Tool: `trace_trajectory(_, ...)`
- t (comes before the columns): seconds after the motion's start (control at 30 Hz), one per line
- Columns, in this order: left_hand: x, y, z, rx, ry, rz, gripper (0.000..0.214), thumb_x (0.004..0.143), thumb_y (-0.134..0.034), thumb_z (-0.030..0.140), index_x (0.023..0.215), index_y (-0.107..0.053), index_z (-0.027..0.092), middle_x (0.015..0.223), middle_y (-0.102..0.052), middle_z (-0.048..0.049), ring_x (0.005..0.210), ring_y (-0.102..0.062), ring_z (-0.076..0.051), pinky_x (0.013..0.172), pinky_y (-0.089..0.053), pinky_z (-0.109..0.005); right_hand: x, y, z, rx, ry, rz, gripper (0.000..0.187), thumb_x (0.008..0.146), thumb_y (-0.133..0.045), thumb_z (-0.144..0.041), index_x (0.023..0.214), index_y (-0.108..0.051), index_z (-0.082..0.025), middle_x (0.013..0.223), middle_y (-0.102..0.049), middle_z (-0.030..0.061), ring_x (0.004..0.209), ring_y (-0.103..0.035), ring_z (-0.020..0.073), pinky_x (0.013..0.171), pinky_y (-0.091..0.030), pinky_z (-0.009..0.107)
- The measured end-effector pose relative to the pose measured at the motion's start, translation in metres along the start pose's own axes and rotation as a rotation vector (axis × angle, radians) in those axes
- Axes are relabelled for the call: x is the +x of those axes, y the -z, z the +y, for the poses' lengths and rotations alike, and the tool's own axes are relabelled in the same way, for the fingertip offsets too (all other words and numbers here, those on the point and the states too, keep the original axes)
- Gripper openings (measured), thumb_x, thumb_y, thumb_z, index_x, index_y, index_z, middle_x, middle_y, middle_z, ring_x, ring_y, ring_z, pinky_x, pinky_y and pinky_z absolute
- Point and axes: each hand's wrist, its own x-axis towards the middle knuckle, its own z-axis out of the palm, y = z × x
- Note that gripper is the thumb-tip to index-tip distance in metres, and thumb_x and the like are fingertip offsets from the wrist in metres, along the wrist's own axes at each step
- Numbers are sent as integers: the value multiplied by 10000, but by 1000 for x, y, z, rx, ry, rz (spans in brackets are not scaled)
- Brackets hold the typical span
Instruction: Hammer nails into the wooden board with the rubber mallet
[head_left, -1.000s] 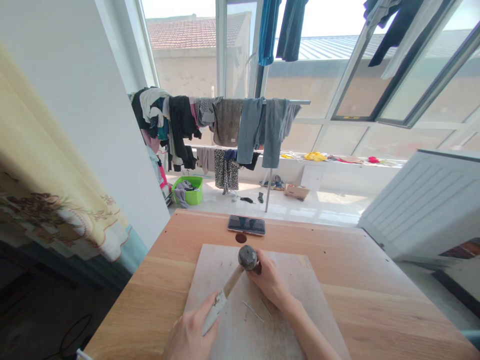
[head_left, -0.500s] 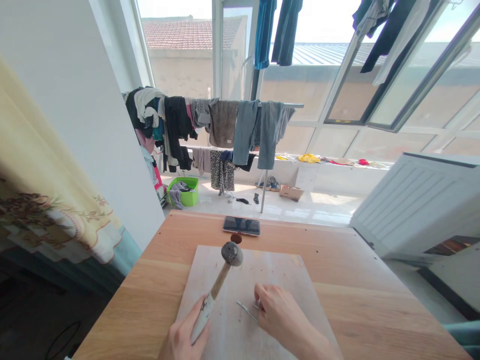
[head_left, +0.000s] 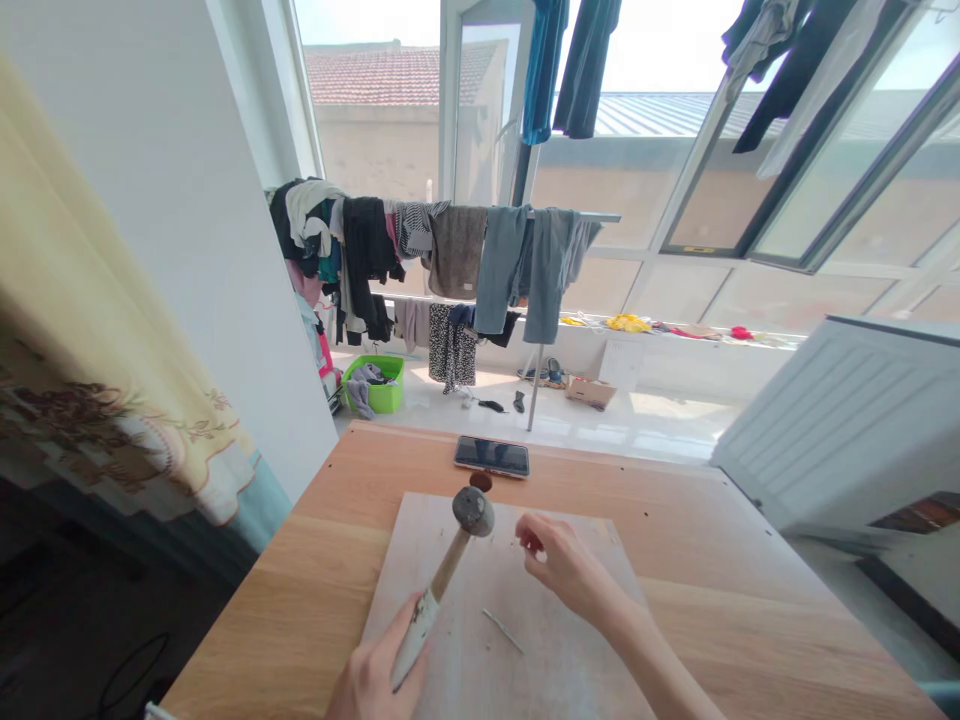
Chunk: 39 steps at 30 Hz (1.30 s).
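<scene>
My left hand [head_left: 375,675] grips the white-wrapped end of a wooden-handled hammer [head_left: 446,570], whose rounded grey head [head_left: 473,512] rises over the pale cutting board [head_left: 420,560]. My right hand [head_left: 566,570] hangs above the board just right of that head, its fingers drawn together. A small dark red spot shows at the fingertips, too small to identify. A thin metal nail [head_left: 502,630] lies on the board below it. Beyond the board, a smartphone [head_left: 491,456] and a small round brown disc [head_left: 481,481] rest on the wooden table [head_left: 300,590].
A curtain [head_left: 97,350] hangs at the left, and a white ribbed panel [head_left: 847,430] stands at the table's right. Past the table's far edge are a clothes rack [head_left: 450,250], a green basket [head_left: 373,385] and open windows [head_left: 720,170].
My right hand has risen from the board beside the nail to a spot near the hammer head, fingers drawn together. The hammer stays in my left hand.
</scene>
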Motion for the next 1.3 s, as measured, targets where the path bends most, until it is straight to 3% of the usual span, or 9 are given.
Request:
trace_trajectory(0.33, 1, 0, 0, -56, -5, -12, 461, 877, -533, 268, 1328, -625, 276, 1063, -775, -25, 922, -756, -192, 778, -601, -191, 3, -2, -8, 49, 3, 67, 186, 741, -431, -59, 762, -516, -223, 751, -606, 13, 698, -546, 171, 674, -380, 280)
trace_trajectory(0.47, 0, 0, 2, -51, -10, -25, 464, 879, -522, 263, 1332, -621, 271, 1081, -770, -26, 927, -755, -193, 770, -600, -187, 4, -6, -5, 128, 13, 60, 151, 756, -459, -98, 771, -543, -224, 774, -642, 14, 732, -586, 180, 696, -419, 293)
trace_trajectory(0.67, 4, 6, 1, -33, -35, -47, 456, 885, -541, 267, 1335, -616, 273, 1101, -763, -16, 946, -751, -194, 789, -593, -175, 4, -23, 11, 320, -66, 107, 236, 821, -517, -206, 1045, -588, -228, 897, -758, 37, 816, -712, 197, 811, -535, 335)
trace_trajectory(0.77, 5, 8, 0, -52, -83, -84, 440, 883, -563, 273, 1319, -626, 278, 1139, -748, -6, 983, -740, -186, 818, -581, -159, 3, -31, 20, 378, -82, 145, 257, 826, -545, -241, 1077, -596, -232, 917, -777, 43, 837, -723, 206, 844, -542, 352)
trace_trajectory(0.9, 3, 4, 2, -68, -75, -31, 434, 875, -551, 257, 1298, -635, 299, 1114, -759, 6, 964, -746, -181, 812, -588, -168, 2, -37, 25, 394, -89, 193, 288, 835, -565, -288, 1109, -610, -214, 907, -781, 52, 775, -697, 202, 800, -534, 350)
trace_trajectory(1.07, 6, 0, 11, -40, -91, -22, 432, 878, -548, 263, 1299, -634, 306, 1120, -757, 25, 967, -744, -168, 833, -588, -175, 2, -40, 26, 387, -86, 230, 320, 836, -574, -287, 1146, -611, -214, 895, -779, 40, 751, -677, 190, 790, -523, 335)
trace_trajectory(1.3, 33, 17, 39, -38, -169, -92, 415, 873, -594, 293, 1283, -658, 285, 1118, -755, 14, 965, -745, -171, 830, -581, -166, 2, -41, 25, 359, -87, 250, 273, 838, -568, -262, 1106, -611, -227, 886, -780, 28, 790, -680, 201, 807, -510, 329)
